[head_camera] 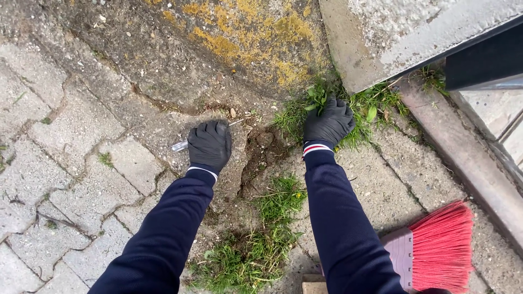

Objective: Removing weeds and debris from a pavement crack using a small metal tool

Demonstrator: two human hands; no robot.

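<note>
Head view shows both my arms stretched forward and down over cracked paving, dark blue sleeves to the wrists and black gloves on both hands. My right hand [328, 123] is closed in a fist around a clump of weeds [317, 98] that grows where the paving stones [71, 130] meet the concrete block [381, 32] ahead of me, just right of a patch of bare, loosened soil [261, 149]. The leaves stick up above my knuckles, so my fingers are bunched low on the plant, near the ground. I judge the weeds to be light, soft and easily torn; the stems would snap if taken high, so the place to hold is down at the base, close to the roots, where they are toughest. My left hand [210, 144] is curled shut, back of the hand up, around a slim metal tool [180, 145] whose shiny end pokes out to the left of the glove; a thin tip shows on the other side, pointing toward the soil. It looks stiff and light. More grass [272, 218] lies between my forearms, nearer to me, and a red-bristled broom [436, 247] rests on the ground just beside my right elbow.
</note>
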